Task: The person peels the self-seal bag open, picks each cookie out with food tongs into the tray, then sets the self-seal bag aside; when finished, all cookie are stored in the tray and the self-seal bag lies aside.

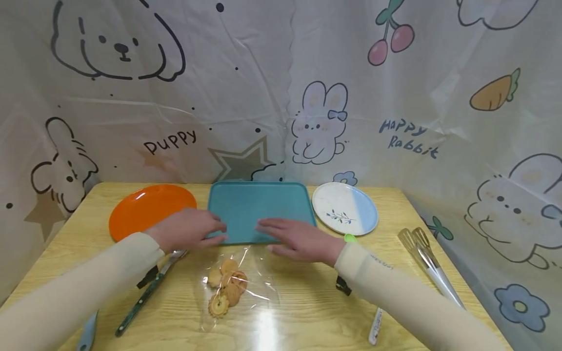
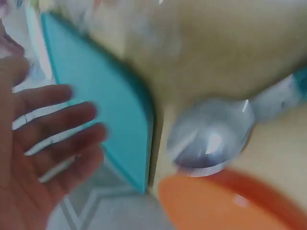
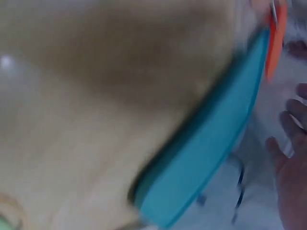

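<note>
Both hands hover near the front edge of a teal tray (image 1: 263,209), palms turned toward each other and holding nothing. My left hand (image 1: 190,228) overlaps the tray's left front corner in the head view; its fingers (image 2: 72,117) are spread and loose in the left wrist view. Over the tray's right front part reaches my right hand (image 1: 303,240), fingers extended. Between and below the hands, a clear plastic bag of cookies (image 1: 228,287) lies on the table. Beside the left hand is a metal spoon (image 2: 211,134) with a dark green handle.
An orange plate (image 1: 149,207) stands at the back left, a white-and-blue plate (image 1: 344,209) at the back right. Metal utensils (image 1: 432,265) lie along the right edge. A blue handle (image 1: 88,334) and a white patterned handle (image 1: 375,326) show near the front. A printed curtain (image 1: 263,97) surrounds the table.
</note>
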Available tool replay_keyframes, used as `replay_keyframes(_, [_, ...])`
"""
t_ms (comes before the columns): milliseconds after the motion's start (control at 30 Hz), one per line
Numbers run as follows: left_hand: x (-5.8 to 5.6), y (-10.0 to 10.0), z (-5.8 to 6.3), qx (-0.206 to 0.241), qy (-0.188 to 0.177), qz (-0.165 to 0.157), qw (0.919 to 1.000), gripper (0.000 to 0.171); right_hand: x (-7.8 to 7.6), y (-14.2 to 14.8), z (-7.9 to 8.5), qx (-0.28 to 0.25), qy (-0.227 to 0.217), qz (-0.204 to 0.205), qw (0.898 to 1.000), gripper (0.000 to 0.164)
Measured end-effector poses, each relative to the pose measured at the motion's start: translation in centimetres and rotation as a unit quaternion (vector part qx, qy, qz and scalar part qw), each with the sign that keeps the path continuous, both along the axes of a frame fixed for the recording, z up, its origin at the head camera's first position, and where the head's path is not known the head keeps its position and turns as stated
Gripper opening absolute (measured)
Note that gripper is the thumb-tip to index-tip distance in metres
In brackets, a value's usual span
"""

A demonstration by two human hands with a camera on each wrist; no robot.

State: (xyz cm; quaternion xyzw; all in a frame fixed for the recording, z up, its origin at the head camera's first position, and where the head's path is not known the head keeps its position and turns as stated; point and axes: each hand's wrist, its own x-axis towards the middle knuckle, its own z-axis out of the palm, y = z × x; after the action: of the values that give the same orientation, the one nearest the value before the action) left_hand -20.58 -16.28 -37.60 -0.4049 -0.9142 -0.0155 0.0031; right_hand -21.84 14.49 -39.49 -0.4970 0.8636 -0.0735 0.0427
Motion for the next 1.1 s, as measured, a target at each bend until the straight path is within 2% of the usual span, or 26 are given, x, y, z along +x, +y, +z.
replay_keyframes(133, [1.9,0.5,-1.3,-0.007,-0.098,-0.006,0.9951,0.034,2.6,-1.5,-1.3,0.077,0.002,0.063,0.995,0.055])
replay_keyframes(233, [2.6,0.8,-2.1,-0.013,-0.125,-0.007,0.992,0.037,3.7,-1.7,-2.0,0.115,-0.007,0.074,0.991,0.056])
replay_keyframes(400, [3.1,1.2,-2.7,-0.021,-0.11,0.001,0.9937,0.042,4.5,-1.1,-2.6,0.128,-0.005,0.063,0.99,0.056])
replay_keyframes(600, [3.4,2.7,-3.0,-0.028,-0.077,-0.034,0.996,0.044,6.0,1.1,-2.8,0.11,0.007,0.05,0.993,0.057])
replay_keyframes(700, [3.4,3.8,-3.2,-0.029,-0.081,-0.041,0.9955,0.043,6.9,2.6,-2.8,0.102,0.012,0.04,0.994,0.057])
replay_keyframes(800, [3.2,5.1,-3.5,-0.022,-0.093,-0.032,0.9949,0.043,7.6,3.7,-2.7,0.09,0.003,0.032,0.995,0.056])
replay_keyframes(933, [2.7,6.6,-3.9,0.0,-0.114,-0.001,0.9935,0.035,7.1,4.2,-2.4,0.053,-0.056,0.011,0.997,0.048])
replay_keyframes(1100, [1.8,7.7,-4.3,0.025,-0.149,0.028,0.9882,0.024,4.8,3.5,-2.1,-0.02,-0.108,-0.082,0.991,0.036])
